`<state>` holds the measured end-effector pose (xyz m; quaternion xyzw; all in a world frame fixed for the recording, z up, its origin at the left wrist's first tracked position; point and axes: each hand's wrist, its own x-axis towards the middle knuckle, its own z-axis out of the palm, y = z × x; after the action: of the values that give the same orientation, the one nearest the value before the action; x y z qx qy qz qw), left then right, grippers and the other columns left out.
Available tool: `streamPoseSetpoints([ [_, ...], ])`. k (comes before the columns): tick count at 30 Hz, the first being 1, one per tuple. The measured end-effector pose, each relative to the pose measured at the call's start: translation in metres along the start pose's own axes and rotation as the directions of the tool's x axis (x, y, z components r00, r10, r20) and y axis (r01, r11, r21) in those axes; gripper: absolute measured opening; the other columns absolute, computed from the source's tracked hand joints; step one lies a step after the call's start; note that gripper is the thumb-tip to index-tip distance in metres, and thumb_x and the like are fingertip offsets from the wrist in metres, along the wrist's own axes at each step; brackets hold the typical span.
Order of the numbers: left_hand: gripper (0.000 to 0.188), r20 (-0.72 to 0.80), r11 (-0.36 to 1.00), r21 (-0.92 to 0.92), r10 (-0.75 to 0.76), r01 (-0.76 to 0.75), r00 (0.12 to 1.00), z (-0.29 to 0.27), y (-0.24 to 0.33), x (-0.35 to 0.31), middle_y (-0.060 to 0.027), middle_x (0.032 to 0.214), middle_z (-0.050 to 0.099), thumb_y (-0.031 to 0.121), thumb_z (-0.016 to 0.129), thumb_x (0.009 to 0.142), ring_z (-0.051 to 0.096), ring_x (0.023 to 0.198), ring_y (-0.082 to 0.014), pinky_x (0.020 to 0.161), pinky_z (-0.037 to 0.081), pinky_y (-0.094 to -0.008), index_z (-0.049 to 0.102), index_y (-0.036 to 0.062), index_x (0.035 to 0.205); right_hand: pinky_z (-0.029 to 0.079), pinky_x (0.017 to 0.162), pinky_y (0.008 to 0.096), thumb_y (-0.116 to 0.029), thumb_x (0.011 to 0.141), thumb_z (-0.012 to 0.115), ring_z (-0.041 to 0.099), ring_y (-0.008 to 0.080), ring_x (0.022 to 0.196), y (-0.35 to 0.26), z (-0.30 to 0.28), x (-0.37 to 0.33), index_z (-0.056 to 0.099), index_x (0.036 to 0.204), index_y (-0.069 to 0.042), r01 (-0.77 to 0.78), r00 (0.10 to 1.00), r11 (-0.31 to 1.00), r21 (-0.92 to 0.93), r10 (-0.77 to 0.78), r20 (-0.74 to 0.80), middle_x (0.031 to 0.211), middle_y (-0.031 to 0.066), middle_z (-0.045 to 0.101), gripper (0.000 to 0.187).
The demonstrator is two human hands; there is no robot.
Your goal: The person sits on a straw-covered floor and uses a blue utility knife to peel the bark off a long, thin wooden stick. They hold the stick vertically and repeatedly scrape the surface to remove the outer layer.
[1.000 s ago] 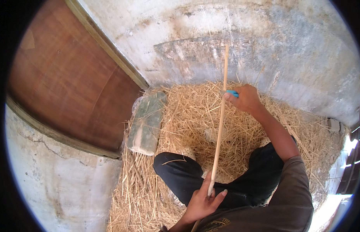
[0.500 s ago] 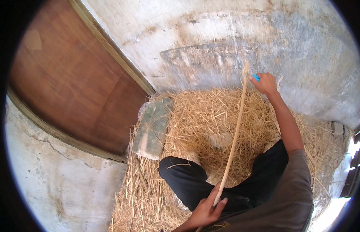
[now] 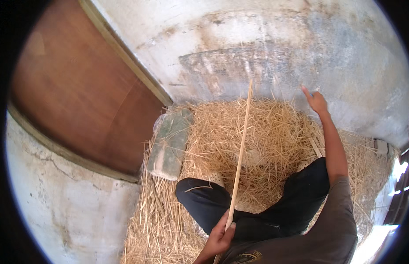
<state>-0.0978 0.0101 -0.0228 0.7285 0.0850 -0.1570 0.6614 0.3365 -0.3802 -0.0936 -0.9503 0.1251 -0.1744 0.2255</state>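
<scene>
My left hand [image 3: 219, 237], low in the picture close to my lap, is closed round the lower end of a long, pale bamboo strip [image 3: 241, 154]. The strip slants up and slightly right over the heap of shavings, its far tip free in front of the wall. Well to the right of that tip, my right hand [image 3: 317, 101] is raised near the wall, apart from the strip. Its thumb sticks out while the other fingers are curled; whatever they may hold is hidden.
Straw-like shavings [image 3: 274, 127] cover the floor round my crossed legs. A worn green-grey block [image 3: 171, 143] lies on the left beside the brown wooden door [image 3: 90, 88]. A stained wall [image 3: 239, 39] rises ahead. One curled shaving [image 3: 198, 188] rests on my left knee.
My right hand has left the strip's tip and moved right and slightly down; the blue object seen in it no longer shows. The strip's far end has swung left, and my left hand has shifted left.
</scene>
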Motion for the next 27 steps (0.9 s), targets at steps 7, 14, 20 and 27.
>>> streamPoseSetpoints([
  [7, 0.054, 0.026, 0.998, -0.009, 0.064, -0.064, 0.998, 0.010, 0.017, 0.008, 0.0087, 0.072, 0.038, 0.006, 0.047, 0.097, 0.033, 0.061, 0.0010, 0.054, 0.029, -0.0150, 0.026, 0.0038, 0.147, 0.041, 0.053, 0.0416, -0.053, 0.092, 0.048, 0.051, 0.0304, 0.049, -0.133, -0.026, -0.088, 0.062, 0.073, -0.004, 0.616, 0.747, 0.725, 0.306, -0.662, 0.064, 0.053, 0.0134, 0.050, 0.054],
  [14, 0.050, 0.028, 1.000, -0.007, 0.016, -0.016, 0.999, 0.020, 0.013, -0.016, 0.0041, 0.082, 0.047, 0.015, 0.049, 0.096, 0.043, 0.071, -0.0044, 0.065, 0.036, -0.0194, 0.033, 0.0051, 0.143, 0.046, 0.055, 0.0405, -0.057, 0.089, 0.048, 0.057, 0.0301, 0.053, -0.120, -0.012, -0.054, 0.063, 0.077, -0.006, 0.462, 0.869, 0.854, 0.238, -0.489, 0.070, 0.055, 0.0109, 0.055, 0.055],
  [20, 0.053, 0.262, 0.933, -0.165, -0.271, 0.320, 0.926, 0.007, -0.044, -0.049, -0.0077, 0.125, 0.050, 0.021, 0.049, 0.098, 0.051, 0.105, -0.0134, 0.092, 0.042, -0.0287, 0.030, 0.0058, 0.146, 0.050, 0.072, 0.0451, -0.066, 0.088, 0.039, 0.065, 0.0369, 0.080, -0.005, 0.017, 0.023, 0.067, 0.088, 0.001, -0.074, 0.991, 0.996, 0.055, 0.067, 0.112, 0.078, 0.0248, 0.064, 0.073],
  [27, 0.055, 0.027, 0.958, -0.258, -0.122, 0.124, 0.992, -0.003, 0.012, -0.005, 0.0053, 0.064, 0.039, 0.006, 0.047, 0.095, 0.035, 0.052, -0.0036, 0.052, 0.033, -0.0198, 0.027, 0.0057, 0.146, 0.045, 0.067, 0.0462, -0.068, 0.089, 0.035, 0.062, 0.0357, 0.070, -0.029, 0.009, -0.004, 0.064, 0.072, 0.004, 0.008, 0.999, 0.983, 0.186, -0.015, 0.040, 0.067, 0.0248, 0.061, 0.079],
])
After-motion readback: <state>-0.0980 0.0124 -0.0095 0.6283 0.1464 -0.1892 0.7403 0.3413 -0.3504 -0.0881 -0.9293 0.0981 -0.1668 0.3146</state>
